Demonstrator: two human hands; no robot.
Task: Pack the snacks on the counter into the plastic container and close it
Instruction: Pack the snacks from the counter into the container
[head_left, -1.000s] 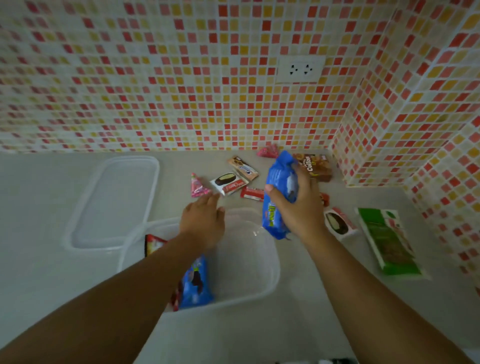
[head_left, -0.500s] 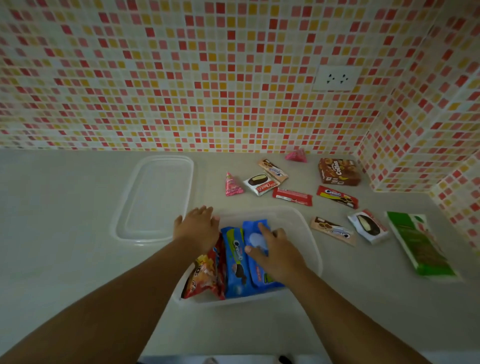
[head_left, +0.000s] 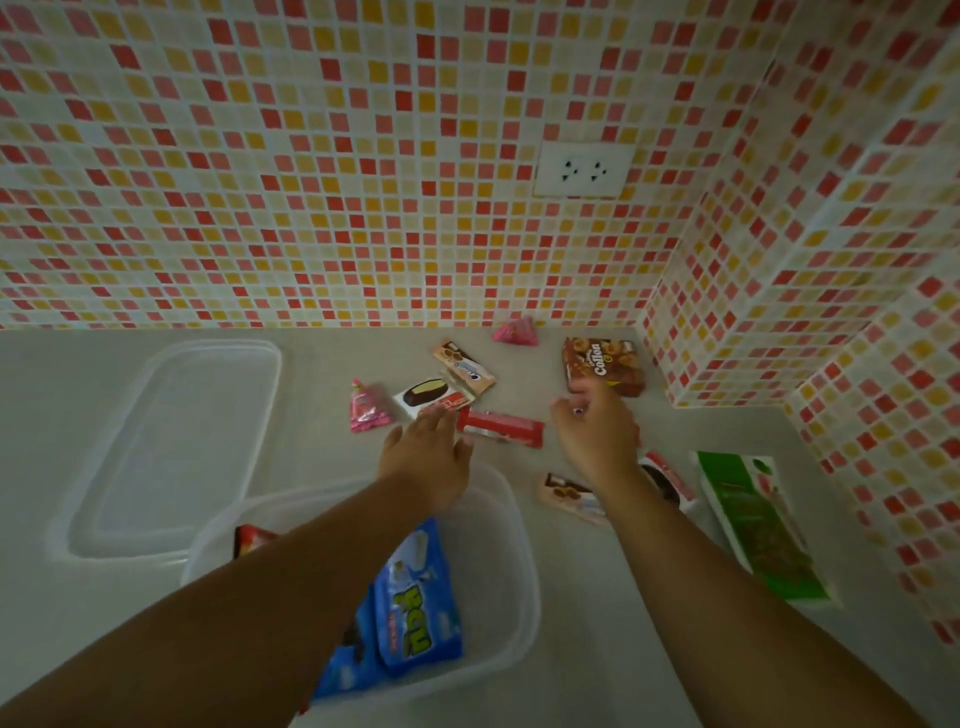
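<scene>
The clear plastic container (head_left: 511, 540) sits near the counter's front edge and holds two blue packets (head_left: 415, 603) and a red packet (head_left: 249, 538). My left hand (head_left: 426, 457) hovers open over the container's far rim, fingertips near a red bar (head_left: 506, 427) and a white ice-cream wrapper (head_left: 428, 395). My right hand (head_left: 595, 436) reaches toward the brown Collon box (head_left: 602, 361), fingers curled and touching its front edge, holding nothing. The clear lid (head_left: 176, 447) lies flat to the left.
Loose snacks lie around: a pink cone packet (head_left: 366, 408), a brown Oreo bar (head_left: 465, 366), a pink packet (head_left: 517, 331) by the wall, a brown bar (head_left: 563, 493) and a green packet (head_left: 756, 525) at right. Tiled walls close off the back and right.
My right hand left the blue packet in the container and moved out to the brown box. My left hand lifted off the container rim and went forward toward the red bar.
</scene>
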